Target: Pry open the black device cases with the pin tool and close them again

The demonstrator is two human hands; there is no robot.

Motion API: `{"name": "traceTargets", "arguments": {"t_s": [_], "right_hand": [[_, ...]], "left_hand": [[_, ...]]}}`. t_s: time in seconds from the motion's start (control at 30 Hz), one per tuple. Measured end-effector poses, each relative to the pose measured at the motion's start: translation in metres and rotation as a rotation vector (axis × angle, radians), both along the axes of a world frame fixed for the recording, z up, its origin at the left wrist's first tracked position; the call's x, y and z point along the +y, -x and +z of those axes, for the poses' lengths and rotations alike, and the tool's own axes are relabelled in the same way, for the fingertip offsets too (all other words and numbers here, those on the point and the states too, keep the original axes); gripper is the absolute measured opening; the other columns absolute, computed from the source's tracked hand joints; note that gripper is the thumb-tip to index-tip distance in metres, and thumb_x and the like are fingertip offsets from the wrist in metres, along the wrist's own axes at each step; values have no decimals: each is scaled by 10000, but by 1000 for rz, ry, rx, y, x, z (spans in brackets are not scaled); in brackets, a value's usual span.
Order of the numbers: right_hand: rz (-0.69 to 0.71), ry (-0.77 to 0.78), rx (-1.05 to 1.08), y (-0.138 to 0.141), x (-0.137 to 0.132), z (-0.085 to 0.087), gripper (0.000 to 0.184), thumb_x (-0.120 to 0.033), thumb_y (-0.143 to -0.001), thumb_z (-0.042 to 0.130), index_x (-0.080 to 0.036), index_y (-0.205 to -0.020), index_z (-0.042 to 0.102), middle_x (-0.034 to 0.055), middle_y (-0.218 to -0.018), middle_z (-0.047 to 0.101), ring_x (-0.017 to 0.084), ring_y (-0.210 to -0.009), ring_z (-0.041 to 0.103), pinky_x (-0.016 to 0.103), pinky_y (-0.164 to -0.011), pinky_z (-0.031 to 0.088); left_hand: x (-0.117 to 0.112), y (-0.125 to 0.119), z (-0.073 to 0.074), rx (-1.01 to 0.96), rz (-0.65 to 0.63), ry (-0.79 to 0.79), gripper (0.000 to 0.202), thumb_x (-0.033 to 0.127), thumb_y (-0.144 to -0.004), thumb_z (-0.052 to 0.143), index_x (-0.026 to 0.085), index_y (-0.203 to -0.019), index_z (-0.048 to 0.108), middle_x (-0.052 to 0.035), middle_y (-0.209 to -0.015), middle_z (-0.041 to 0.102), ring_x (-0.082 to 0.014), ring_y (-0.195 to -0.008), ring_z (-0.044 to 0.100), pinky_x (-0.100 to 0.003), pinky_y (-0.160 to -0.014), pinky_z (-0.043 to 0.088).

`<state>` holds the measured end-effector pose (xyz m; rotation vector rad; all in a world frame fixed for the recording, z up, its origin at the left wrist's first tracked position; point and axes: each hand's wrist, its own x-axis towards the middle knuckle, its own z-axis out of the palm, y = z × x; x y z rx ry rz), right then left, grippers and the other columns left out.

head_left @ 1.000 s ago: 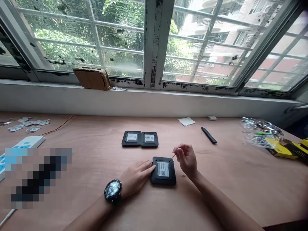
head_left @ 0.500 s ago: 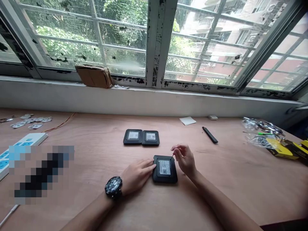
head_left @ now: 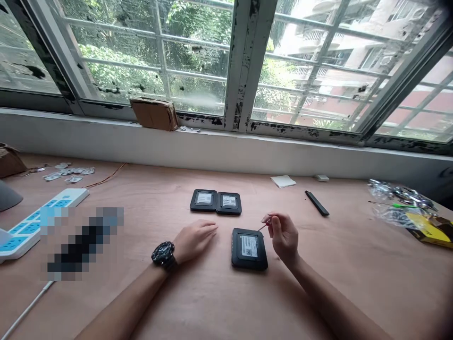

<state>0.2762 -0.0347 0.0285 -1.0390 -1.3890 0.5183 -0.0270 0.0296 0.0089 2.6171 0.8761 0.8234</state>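
One long row of windows in scuffed grey metal frames [head_left: 244,71] fills the top of my view, and below it is my wide pinkish-brown tabletop [head_left: 212,302]. Over on the left is a long white power strip with blue socket panels [head_left: 24,229], with a pixelated patch covering part of it. A brown cardboard box [head_left: 154,114] sits up on the windowsill.

My left hand [head_left: 196,240] is palm down with the fingers stretched out together, nothing in it, well apart from my right. My right hand [head_left: 283,236] is curled up, fingertips pinching something skinny (getting to that).

Right between them, nearer the right, is a flat black square case with a white printed label [head_left: 249,259], lying label up. Two similar black labelled cases [head_left: 203,208] lie edge to edge farther back. A slim black bar [head_left: 317,204] is off to the right, then a flat white square sheet [head_left: 283,181] and a little white block [head_left: 322,178].

Tiniest bit: the thin straight rod [head_left: 262,227] in my right fingertips, pointed at the case's top right corner. Can't tell if it's touching.
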Motion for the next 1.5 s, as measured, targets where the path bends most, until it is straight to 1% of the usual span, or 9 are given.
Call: {"name": "traceTargets", "arguments": {"t_s": [0.27, 0.53, 0.87, 1.03, 1.13, 1.23, 1.3, 1.4, 1.5], "right_hand": [[114, -11, -72, 36, 20, -14, 217, -448, -1049, 465, -256, -1030, 564, 20, -829, 632, 142, -575, 526, 267, -485, 443], [127, -58, -235, 35, 22, -13, 177, -369, -1052, 472, -249, -1011, 595, 30, -846, 660, 179, -733, 639, 318, -656, 532], [130, 27, -113, 33, 27, -12, 219, -425, -1042, 498, -238, -1029, 612, 31, -851, 664, 154, -653, 596, 288, -581, 507], [246, 122, -148, 34, 29, 6, 326, -451, -1051, 456, -247, -1182, 675, 58, -988, 636, 168, -745, 596, 327, -697, 531], [385, 228, -1, 37, 29, 12, 411, -469, -1070, 393, -265, -1403, 522, 21, -900, 629, 132, -599, 502, 318, -653, 513], [474, 271, 49, 39, 27, 11, 317, -483, -1023, 523, -251, -1232, 576, 12, -890, 662, 105, -538, 454, 285, -570, 474], [436, 247, 50, 35, 26, 11, 242, -469, -986, 600, -237, -1053, 607, 25, -917, 691, 106, -550, 491, 271, -538, 461], [227, 147, 24, 14, 27, 16, 244, -472, -996, 577, -235, -1048, 609, 39, -933, 723, 118, -542, 526, 286, -536, 485], [6, 119, -282, -23, 26, 19, 279, -491, -977, 598, -233, -1065, 660, 51, -898, 746, 155, -585, 591, 305, -562, 497]], "left_hand": [[8, 6, -4, -50, 73, 119, 276, 326, -1039, 519, 259, -1185, 744, -33, -1191, 740, -209, -1069, 700, -335, -935, 566], [4, 0, -2, -43, 45, 135, 270, 336, -1043, 522, 246, -1147, 755, -46, -1162, 735, -215, -1076, 672, -350, -958, 542], [4, 1, -6, -43, 47, 117, 272, 359, -1044, 528, 257, -1162, 751, -45, -1181, 726, -215, -1094, 661, -353, -974, 535], [4, 0, -5, -36, 39, 134, 268, 345, -1050, 520, 259, -1157, 750, -43, -1197, 720, -221, -1111, 648, -360, -985, 518], [3, 0, -3, -37, 32, 142, 272, 349, -1053, 513, 263, -1153, 751, -42, -1196, 719, -224, -1111, 645, -362, -988, 511], [3, -1, -2, -37, 33, 140, 273, 354, -1053, 513, 264, -1155, 750, -42, -1192, 719, -226, -1109, 645, -365, -987, 509], [3, -1, -2, -32, 30, 138, 269, 351, -1051, 516, 264, -1153, 749, -40, -1187, 720, -225, -1104, 645, -365, -982, 511], [3, 0, -2, -25, 28, 131, 265, 345, -1051, 516, 259, -1149, 747, -39, -1179, 719, -222, -1096, 645, -362, -971, 516], [2, 0, -2, -8, 31, 117, 269, 343, -1053, 508, 254, -1142, 746, -44, -1175, 715, -225, -1097, 645, -365, -971, 521]]}}
